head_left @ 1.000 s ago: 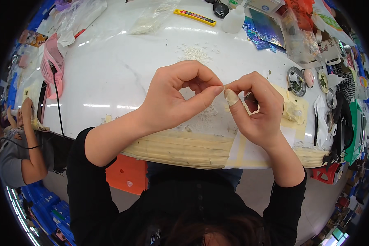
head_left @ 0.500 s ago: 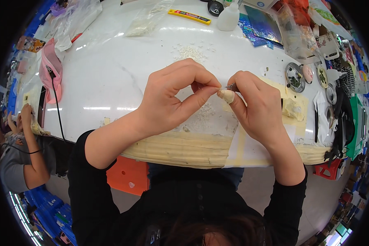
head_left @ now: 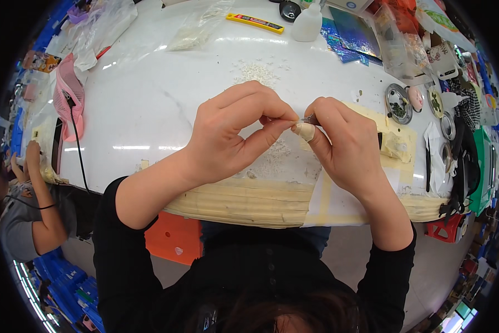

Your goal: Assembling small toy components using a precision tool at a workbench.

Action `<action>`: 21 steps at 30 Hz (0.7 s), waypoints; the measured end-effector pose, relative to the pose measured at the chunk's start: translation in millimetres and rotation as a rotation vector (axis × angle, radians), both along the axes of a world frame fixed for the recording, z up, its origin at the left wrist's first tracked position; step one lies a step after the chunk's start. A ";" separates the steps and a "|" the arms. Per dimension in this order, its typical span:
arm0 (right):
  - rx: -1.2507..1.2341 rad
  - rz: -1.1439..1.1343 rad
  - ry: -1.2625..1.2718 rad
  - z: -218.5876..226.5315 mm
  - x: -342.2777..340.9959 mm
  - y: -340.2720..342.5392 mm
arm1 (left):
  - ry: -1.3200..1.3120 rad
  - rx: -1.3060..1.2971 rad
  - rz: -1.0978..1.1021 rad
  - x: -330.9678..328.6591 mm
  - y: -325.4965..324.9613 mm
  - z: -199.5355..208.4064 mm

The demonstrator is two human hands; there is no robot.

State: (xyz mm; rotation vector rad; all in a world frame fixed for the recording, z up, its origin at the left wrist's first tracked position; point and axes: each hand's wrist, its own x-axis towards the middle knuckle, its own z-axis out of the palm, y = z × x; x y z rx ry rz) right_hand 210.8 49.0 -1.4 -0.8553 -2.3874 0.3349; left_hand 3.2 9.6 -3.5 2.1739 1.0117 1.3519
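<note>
Above the white table [head_left: 133, 111], my two hands meet almost fingertip to fingertip. My left hand [head_left: 235, 130] is closed in a pinch of thumb and forefinger; whatever is between them is too small to name. My right hand [head_left: 349, 141] grips a small grey metal tool [head_left: 310, 119], whose tip points at the left fingertips. Most of that tool is hidden in the fingers. Beige tape [head_left: 305, 131] wraps the right thumb. Small white bits [head_left: 255, 73] lie scattered beyond my hands, and more crumbs [head_left: 271, 161] lie beneath them.
A yellow cutter [head_left: 255, 23], a white squeeze bottle [head_left: 306, 25] and blue shiny sheets [head_left: 355, 36] lie at the back. Round tins [head_left: 399, 104] stand at right. A pink mesh pouch [head_left: 69, 97] with a black cable is at left, near another person's arm [head_left: 47, 211].
My hands stay fingertip to fingertip, with only a slight shift of the fingers and the metal tool.
</note>
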 end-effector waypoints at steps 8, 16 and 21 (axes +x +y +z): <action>0.007 0.016 -0.011 1.6 0.2 -0.6 | 0.075 0.129 0.018 -0.7 1.8 1.2; -0.009 0.005 -0.001 0.1 0.2 0.4 | -0.444 -0.568 -0.076 2.3 -5.7 -2.8; -0.044 -0.006 -0.027 1.6 0.1 -0.3 | -0.553 -0.830 -0.116 -0.6 -3.0 2.1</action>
